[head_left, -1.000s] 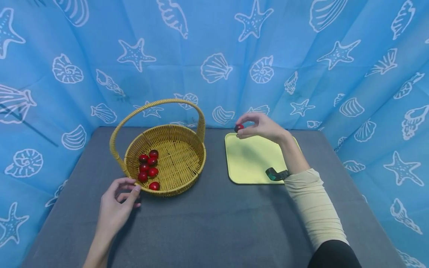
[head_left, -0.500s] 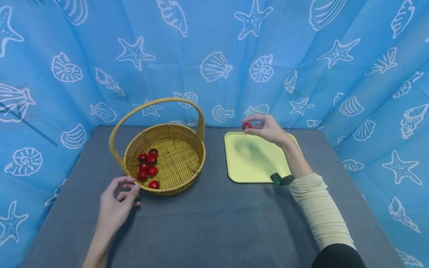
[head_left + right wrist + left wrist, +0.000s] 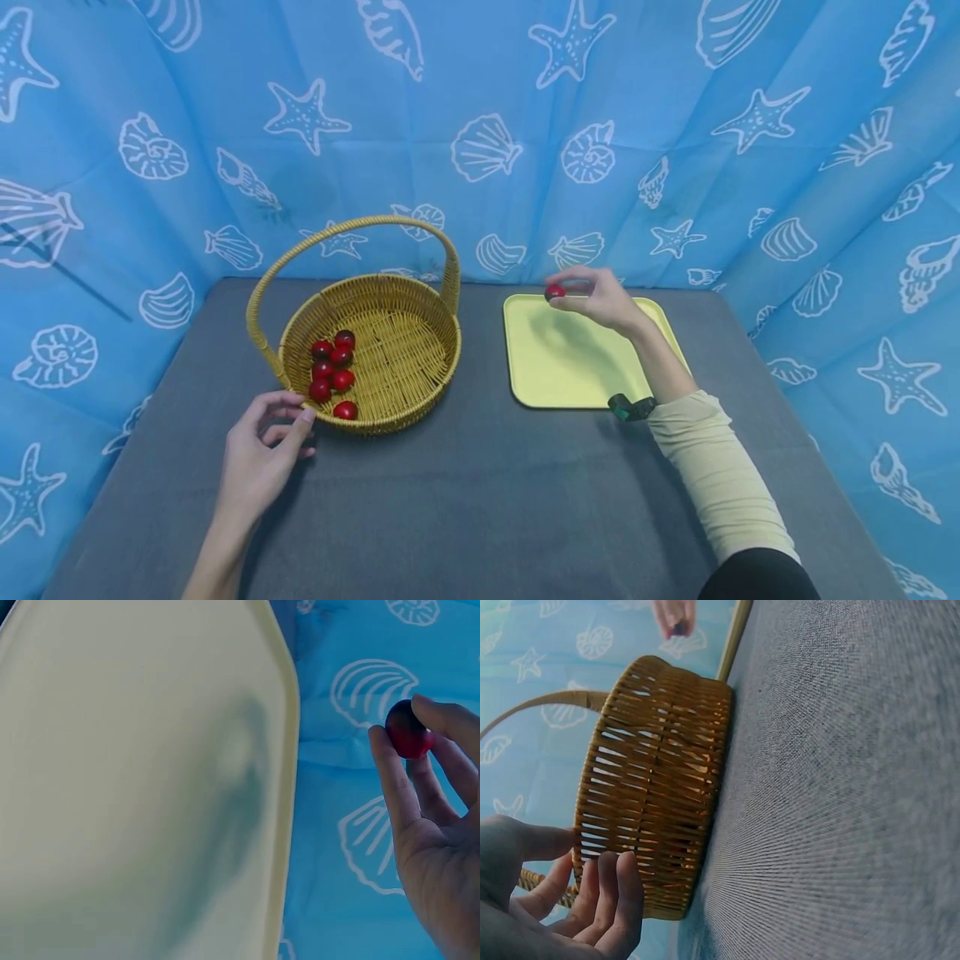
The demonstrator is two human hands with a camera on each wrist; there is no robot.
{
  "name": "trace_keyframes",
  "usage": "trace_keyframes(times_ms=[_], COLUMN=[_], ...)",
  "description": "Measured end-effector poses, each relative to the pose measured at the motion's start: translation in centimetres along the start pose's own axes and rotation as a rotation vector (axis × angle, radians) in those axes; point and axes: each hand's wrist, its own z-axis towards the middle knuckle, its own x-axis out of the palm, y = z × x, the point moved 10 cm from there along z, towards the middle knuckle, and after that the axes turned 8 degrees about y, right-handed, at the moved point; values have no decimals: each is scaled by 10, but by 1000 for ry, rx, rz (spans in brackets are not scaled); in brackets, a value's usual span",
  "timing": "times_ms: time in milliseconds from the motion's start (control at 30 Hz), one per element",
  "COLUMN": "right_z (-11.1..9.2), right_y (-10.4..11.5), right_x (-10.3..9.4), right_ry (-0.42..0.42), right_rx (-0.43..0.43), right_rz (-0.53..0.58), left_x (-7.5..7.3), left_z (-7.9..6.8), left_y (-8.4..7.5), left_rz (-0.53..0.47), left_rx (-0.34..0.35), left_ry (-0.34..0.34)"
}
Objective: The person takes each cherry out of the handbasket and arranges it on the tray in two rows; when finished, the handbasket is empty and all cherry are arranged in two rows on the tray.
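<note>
My right hand point(image 3: 603, 302) pinches a small, round, dark-red fruit point(image 3: 555, 292) between thumb and fingertips, above the far edge of the pale yellow tray point(image 3: 570, 367). In the right wrist view the fruit point(image 3: 409, 730) shows a blackish top and a redder underside. At the left, my left hand point(image 3: 262, 454) grips the near-left rim of a round wicker basket point(image 3: 405, 421), close to the foot of its tall arched handle. Its thumb lies at the rim in the left wrist view, and the other fingers point(image 3: 607, 892) rest against the woven side. Several like fruits point(image 3: 321, 371) lie in the basket's left part.
Grey cloth point(image 3: 480, 500) covers the table, with a strip of it between basket and tray. Close behind stands a blue curtain point(image 3: 420, 100) with white shells and starfish, which also runs along both sides. The basket's handle point(image 3: 352, 225) arches high over it.
My right hand has moved right and slightly down over the tray's far edge, still holding the fruit. The left hand and the basket have stayed in place.
</note>
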Motion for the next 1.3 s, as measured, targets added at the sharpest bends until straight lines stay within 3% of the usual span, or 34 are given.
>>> trace_keyframes(times_ms=[500,733,1033,1300], right_z=[22,37,43,42], right_y=[-32,-34,-23,-30], right_x=[17,31,39,36], right_ry=[111,161,139,125], right_rx=[64,23,-63,-19], right_rz=[-124,-119,-235,-212], left_x=[0,0,0,0], left_z=[0,1,2,1], left_y=[-1,0,2,-1], left_rz=[12,-2,-5,-5], left_rx=[21,4,1,23], left_ry=[17,16,13,10])
